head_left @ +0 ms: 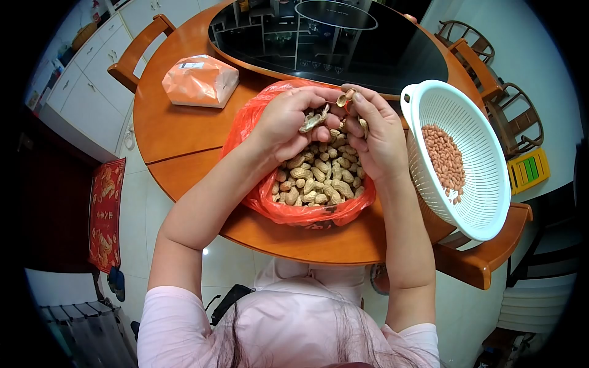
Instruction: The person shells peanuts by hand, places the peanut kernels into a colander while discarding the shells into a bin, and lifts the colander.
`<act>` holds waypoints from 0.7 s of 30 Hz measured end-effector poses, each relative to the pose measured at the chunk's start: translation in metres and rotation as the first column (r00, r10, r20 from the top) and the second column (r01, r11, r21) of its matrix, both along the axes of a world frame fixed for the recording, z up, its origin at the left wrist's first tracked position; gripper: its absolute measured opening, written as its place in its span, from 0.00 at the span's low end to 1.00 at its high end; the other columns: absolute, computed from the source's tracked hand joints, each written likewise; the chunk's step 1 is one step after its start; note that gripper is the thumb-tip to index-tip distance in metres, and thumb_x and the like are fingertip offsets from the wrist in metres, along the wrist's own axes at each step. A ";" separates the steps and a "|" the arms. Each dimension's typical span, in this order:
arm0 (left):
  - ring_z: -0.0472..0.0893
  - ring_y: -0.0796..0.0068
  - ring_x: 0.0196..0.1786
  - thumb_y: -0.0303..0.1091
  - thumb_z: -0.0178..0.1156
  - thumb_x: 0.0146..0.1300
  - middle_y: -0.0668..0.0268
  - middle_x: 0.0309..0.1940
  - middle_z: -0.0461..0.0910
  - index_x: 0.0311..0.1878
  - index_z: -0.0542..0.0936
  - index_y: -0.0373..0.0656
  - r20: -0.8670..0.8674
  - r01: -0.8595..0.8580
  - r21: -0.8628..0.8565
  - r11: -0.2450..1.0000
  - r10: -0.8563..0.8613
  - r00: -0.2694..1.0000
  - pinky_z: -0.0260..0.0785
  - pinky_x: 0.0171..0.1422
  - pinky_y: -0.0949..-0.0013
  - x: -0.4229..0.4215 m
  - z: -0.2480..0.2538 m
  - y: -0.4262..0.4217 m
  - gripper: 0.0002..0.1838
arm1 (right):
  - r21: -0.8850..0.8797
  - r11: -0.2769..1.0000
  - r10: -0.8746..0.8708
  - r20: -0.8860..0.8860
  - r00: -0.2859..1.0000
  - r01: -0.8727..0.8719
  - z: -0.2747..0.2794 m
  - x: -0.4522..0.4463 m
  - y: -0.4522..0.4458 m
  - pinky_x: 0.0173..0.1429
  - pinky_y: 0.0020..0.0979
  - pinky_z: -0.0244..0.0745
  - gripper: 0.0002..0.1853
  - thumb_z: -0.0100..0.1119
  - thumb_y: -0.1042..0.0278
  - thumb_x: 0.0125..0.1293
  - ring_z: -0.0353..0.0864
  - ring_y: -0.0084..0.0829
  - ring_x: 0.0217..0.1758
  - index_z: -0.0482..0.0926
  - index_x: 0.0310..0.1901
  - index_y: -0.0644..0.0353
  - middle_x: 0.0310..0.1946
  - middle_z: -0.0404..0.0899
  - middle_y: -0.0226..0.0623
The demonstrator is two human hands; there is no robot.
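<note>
Beneath the hands (380, 141), half-hidden peanuts (322, 175)

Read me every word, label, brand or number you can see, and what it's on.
Nothing reads clearly enough to quote.
Red floor mat: gold characters, too small.
Orange packet: white label, print too small.
Red plastic bag: dark marks near the lower edge, illegible.
</note>
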State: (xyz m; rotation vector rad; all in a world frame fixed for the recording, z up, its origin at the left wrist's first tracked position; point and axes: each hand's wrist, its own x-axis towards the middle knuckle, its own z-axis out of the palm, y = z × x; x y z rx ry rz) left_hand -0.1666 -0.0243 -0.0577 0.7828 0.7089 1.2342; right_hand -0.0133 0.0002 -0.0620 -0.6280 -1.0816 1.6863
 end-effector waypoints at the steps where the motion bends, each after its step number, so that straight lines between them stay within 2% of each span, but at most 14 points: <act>1: 0.73 0.84 0.29 0.30 0.42 0.67 0.66 0.33 0.75 0.49 0.73 0.33 0.037 0.030 0.004 1.000 -0.031 0.999 0.67 0.27 0.83 -0.001 0.000 0.000 0.14 | 0.003 1.000 -0.004 -0.004 1.000 0.004 0.000 0.000 0.000 0.19 0.10 0.52 0.10 0.54 0.68 0.66 0.63 0.09 0.21 0.76 0.47 0.61 0.26 0.71 0.21; 4: 0.76 0.82 0.28 0.31 0.47 0.68 0.64 0.31 0.77 0.42 0.75 0.33 0.072 0.127 0.066 0.990 -0.132 0.989 0.69 0.24 0.83 -0.005 -0.001 0.006 0.11 | 0.024 0.999 -0.023 0.003 1.000 0.023 0.000 0.000 0.000 0.19 0.10 0.52 0.10 0.54 0.67 0.66 0.63 0.09 0.21 0.76 0.46 0.61 0.27 0.71 0.22; 8: 0.73 0.86 0.24 0.31 0.52 0.66 0.67 0.28 0.76 0.39 0.76 0.35 0.034 0.099 0.085 0.991 -0.102 0.994 0.65 0.22 0.85 -0.005 -0.007 0.006 0.09 | 0.074 0.996 -0.056 0.063 0.996 0.052 0.000 -0.002 -0.001 0.19 0.11 0.51 0.12 0.54 0.68 0.66 0.59 0.10 0.20 0.75 0.49 0.61 0.26 0.69 0.21; 10: 0.72 0.86 0.22 0.30 0.53 0.66 0.67 0.27 0.76 0.38 0.76 0.35 0.047 0.092 0.068 0.993 -0.096 0.994 0.63 0.21 0.86 -0.006 -0.004 0.004 0.07 | 0.153 0.982 -0.128 0.094 0.987 0.113 0.002 -0.004 -0.005 0.21 0.11 0.53 0.12 0.56 0.70 0.64 0.61 0.09 0.21 0.75 0.49 0.62 0.25 0.69 0.20; 13: 0.71 0.86 0.21 0.30 0.53 0.66 0.68 0.25 0.75 0.37 0.76 0.36 0.035 0.108 0.082 0.991 -0.111 0.993 0.62 0.21 0.86 -0.010 -0.005 0.007 0.07 | 0.472 0.864 -0.325 0.250 0.912 0.178 0.000 -0.005 -0.005 0.25 0.11 0.57 0.14 0.59 0.73 0.61 0.64 0.09 0.23 0.75 0.49 0.63 0.25 0.70 0.20; 16: 0.71 0.86 0.21 0.29 0.52 0.66 0.68 0.24 0.75 0.37 0.75 0.36 -0.024 0.089 0.110 0.990 -0.087 0.996 0.62 0.21 0.85 -0.008 -0.004 0.004 0.06 | 0.542 0.823 -0.361 0.270 0.893 0.169 -0.001 -0.004 -0.005 0.35 0.16 0.67 0.14 0.63 0.75 0.58 0.70 0.13 0.29 0.76 0.46 0.64 0.28 0.74 0.25; 21: 0.70 0.86 0.21 0.29 0.50 0.66 0.68 0.25 0.74 0.38 0.74 0.36 -0.039 0.101 0.077 0.992 -0.098 0.994 0.61 0.21 0.84 -0.005 0.000 0.001 0.06 | 0.549 0.819 -0.355 0.254 0.900 0.168 0.000 -0.005 -0.007 0.35 0.16 0.67 0.12 0.61 0.74 0.59 0.71 0.12 0.29 0.77 0.45 0.62 0.26 0.75 0.25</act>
